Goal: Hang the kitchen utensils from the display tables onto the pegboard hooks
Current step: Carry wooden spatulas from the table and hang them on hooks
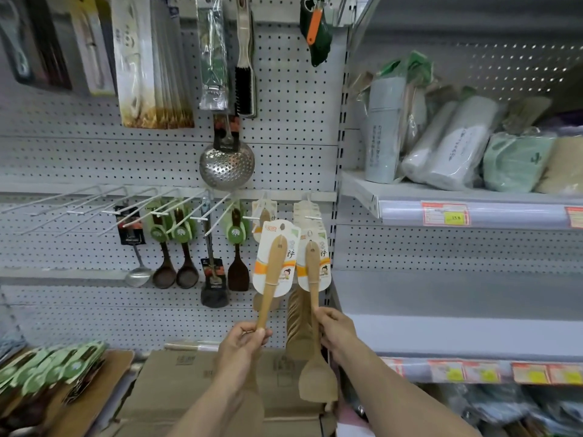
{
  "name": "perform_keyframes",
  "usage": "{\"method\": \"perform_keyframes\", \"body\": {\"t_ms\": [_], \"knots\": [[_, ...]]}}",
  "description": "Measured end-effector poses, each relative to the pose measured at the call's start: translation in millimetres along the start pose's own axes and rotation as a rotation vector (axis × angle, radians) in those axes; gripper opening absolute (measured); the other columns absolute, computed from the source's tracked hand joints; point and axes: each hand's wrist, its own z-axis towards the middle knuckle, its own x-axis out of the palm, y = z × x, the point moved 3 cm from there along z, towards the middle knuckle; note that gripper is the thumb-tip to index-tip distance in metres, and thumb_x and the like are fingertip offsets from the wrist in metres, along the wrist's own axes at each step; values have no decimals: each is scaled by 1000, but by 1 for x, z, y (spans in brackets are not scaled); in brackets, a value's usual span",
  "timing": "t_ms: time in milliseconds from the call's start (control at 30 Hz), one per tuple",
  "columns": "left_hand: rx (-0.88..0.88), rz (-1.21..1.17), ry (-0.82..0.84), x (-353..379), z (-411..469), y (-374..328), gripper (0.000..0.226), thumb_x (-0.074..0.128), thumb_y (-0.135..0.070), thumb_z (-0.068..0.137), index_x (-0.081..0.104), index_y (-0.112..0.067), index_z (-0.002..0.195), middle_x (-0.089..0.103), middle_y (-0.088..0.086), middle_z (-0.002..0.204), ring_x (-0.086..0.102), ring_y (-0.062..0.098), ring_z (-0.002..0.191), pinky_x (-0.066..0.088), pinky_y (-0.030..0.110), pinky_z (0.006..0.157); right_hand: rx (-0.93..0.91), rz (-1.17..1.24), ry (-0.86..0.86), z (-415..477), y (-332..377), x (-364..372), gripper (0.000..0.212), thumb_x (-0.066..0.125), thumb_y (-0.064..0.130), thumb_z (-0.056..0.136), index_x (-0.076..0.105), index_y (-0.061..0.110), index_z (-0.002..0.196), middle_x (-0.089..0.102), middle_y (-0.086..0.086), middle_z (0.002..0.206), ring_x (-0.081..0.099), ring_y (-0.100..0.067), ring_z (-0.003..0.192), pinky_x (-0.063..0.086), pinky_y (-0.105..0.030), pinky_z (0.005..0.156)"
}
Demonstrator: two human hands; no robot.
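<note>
Two forearms reach up from the bottom edge over flattened cardboard boxes [189,389]; the left hand [244,339] has its fingers curled round the handle of a carded wooden spatula [273,272], held upright with its card on top; the right hand [334,332] grips the handle of a second wooden spatula [315,378], blade hanging below the fist, card raised beside the first. Both cards sit close under the two rightmost hooks [252,217] of the pegboard [290,121]; whether either is threaded on I cannot tell. Dark wooden spoons [175,272], a ladle [138,274] and a steel skimmer [227,165] hang to the left; green-carded utensils [50,364] lie piled at lower left; a shelf [441,195] of wrapped cups stands at right.
</note>
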Motion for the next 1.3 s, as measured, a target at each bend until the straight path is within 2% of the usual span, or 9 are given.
{"method": "perform_keyframes", "body": {"t_ms": [133,367,500,667,967,1067,1200,1233,1300], "knots": [[-4,-11,10,4,9,2,8,62,-10,95,64,-6,102,78,4,94,69,19,101,48,28,83,6,-1,13,13,1,5,13,68,26,96,73,15,101,73,-3,84,60,-14,65,49,-24,56],[-26,-19,10,6,30,6,10,62,-12,96,64,-8,105,78,2,95,67,18,105,45,39,103,10,-7,0,43,10,19,20,73,30,92,72,17,107,78,-6,96,74,-25,93,60,-43,89],[-35,-26,21,9,41,8,10,61,-12,96,63,-9,105,78,2,96,66,16,107,43,41,106,15,33,-29,56,17,25,15,73,28,92,71,17,103,77,-8,95,74,-26,89,61,-35,78],[-40,-40,40,12,44,12,10,62,-13,95,64,-10,104,78,3,97,67,16,107,39,45,110,18,27,25,52,16,27,14,70,24,95,73,14,104,78,-9,97,74,-28,95,59,-45,92],[-42,-92,55,18,29,18,11,65,-14,92,64,-10,102,78,5,98,68,18,107,37,49,112,9,-33,85,29,20,26,17,70,25,95,69,19,111,78,-3,98,74,-24,96,57,-48,95],[-38,-95,69,22,21,19,13,65,-12,92,64,-8,104,78,7,98,68,18,106,39,48,111,-31,-60,24,19,38,23,22,71,37,93,66,20,107,74,0,99,68,-22,99,55,-40,92],[-36,-84,84,28,11,18,13,63,-11,93,64,-8,106,78,5,97,68,19,107,41,45,108,-149,-2,-9,-4,74,15,22,65,38,97,62,20,108,69,3,98,63,-13,90,48,-20,73],[-36,-81,84,30,9,18,12,63,-11,94,64,-8,105,78,5,97,68,19,106,41,44,107,-189,45,14,-10,84,14,26,66,39,96,65,16,109,73,2,100,66,-11,90,51,-19,69],[-42,-72,82,34,4,19,12,62,-10,94,63,-7,105,78,6,96,68,21,106,43,43,106,-242,140,68,-19,99,12,34,69,42,92,71,12,109,78,1,98,71,-12,93,59,-30,80]]}}
